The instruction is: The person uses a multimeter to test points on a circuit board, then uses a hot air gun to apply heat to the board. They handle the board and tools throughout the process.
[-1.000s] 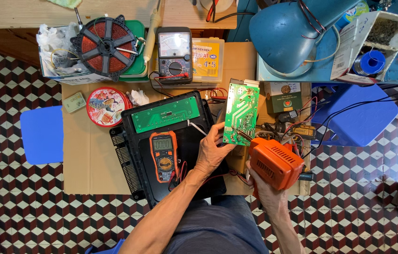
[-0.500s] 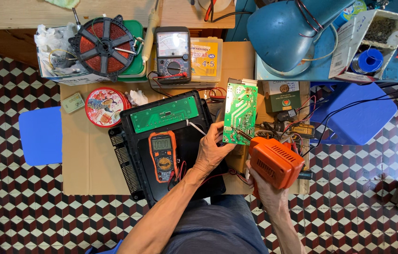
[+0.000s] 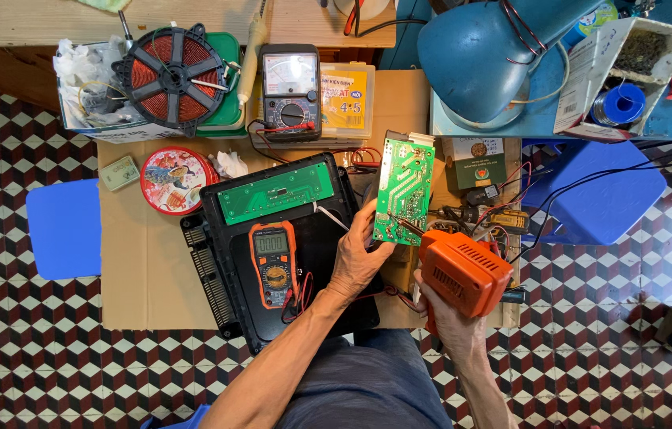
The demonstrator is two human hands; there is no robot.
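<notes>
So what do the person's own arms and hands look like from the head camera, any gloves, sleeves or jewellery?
Both hands are bare: no gloves on the left hand or the right hand. Both forearms are uncovered as far as the frame shows, with no sleeve reaching them. No watch, ring or wristband is visible. Dark blue-grey trousers show below them.

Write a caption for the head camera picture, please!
Left hand steadies a green circuit board while the right hand points an orange soldering gun at it.
</notes>
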